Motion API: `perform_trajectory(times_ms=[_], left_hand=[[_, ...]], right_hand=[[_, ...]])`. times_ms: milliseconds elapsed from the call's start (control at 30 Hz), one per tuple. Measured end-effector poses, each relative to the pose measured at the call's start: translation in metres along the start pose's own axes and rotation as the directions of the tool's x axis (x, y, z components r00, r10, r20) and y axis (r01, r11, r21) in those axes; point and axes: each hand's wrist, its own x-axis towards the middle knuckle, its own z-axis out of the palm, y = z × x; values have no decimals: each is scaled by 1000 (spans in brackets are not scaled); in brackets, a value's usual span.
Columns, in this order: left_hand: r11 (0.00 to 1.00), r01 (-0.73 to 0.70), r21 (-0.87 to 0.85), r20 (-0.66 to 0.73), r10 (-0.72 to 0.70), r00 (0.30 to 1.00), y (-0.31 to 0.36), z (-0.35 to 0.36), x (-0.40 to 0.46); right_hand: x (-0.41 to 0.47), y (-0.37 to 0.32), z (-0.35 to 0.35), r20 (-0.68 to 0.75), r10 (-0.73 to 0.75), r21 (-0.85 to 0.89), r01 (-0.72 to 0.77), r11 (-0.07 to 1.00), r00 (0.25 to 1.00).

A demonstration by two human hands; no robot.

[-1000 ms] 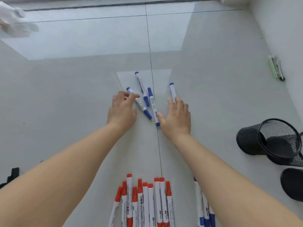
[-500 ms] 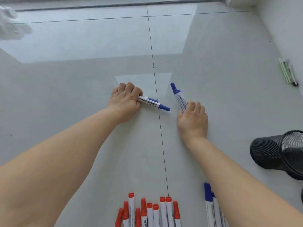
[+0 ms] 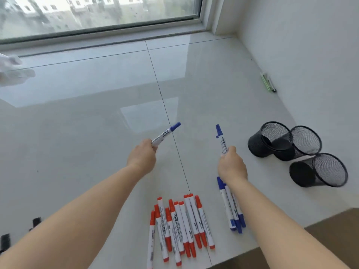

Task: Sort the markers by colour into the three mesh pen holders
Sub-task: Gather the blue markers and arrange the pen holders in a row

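Gripping a blue-capped marker (image 3: 166, 134) in your left hand (image 3: 141, 158), you hold it above the tiled ledge (image 3: 77, 133) with its cap pointing far and right. Your right hand (image 3: 231, 165) clamps another blue marker (image 3: 221, 138), cap pointing far. Near you lie a row of red markers (image 3: 178, 226) and, right of it, a small blue group (image 3: 231, 208). Three black mesh holders (image 3: 295, 152) lie tipped on their sides at the right.
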Motion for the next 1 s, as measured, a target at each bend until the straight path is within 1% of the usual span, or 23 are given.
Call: perform_trajectory(times_ms=[100,167,267,333,467,533,600,667,733,867,1000], left_hand=[[994,-19,-103,106,30,994,24,1,-46],[981,-52,-185,131,77,988,41,9,-73],[975,-115,-188,160,146,976,61,27,-103],[975,-100,-200,198,140,970,74,40,-117],[969,46,-244,253,18,967,96,72,-127],[953,148,-264,245,-82,966,106,90,-129],[932,250,-262,233,-190,954,114,110,-134],[885,361,-293,234,-300,925,122,130,-144],[804,469,-366,254,-399,881,132,146,-152],[718,533,-448,214,-493,843,146,168,-162],[676,580,-455,177,-570,803,144,176,-165]], right_hand=[[-40,42,-26,-20,50,-33,-51,998,999],[-60,66,-38,5,84,-24,-83,996,996],[-77,93,-49,46,105,28,-106,994,993],[-78,105,-55,65,118,67,-122,990,991],[-67,127,-60,104,129,111,-140,984,986],[-60,140,-59,119,108,113,-121,986,987],[-55,152,-53,156,55,89,-70,994,986],[-50,162,-47,194,6,56,-17,998,981],[-46,168,-40,222,-25,32,19,999,975],[-46,173,-30,254,-93,25,90,996,963],[-43,174,-24,214,-173,-10,179,984,961]])
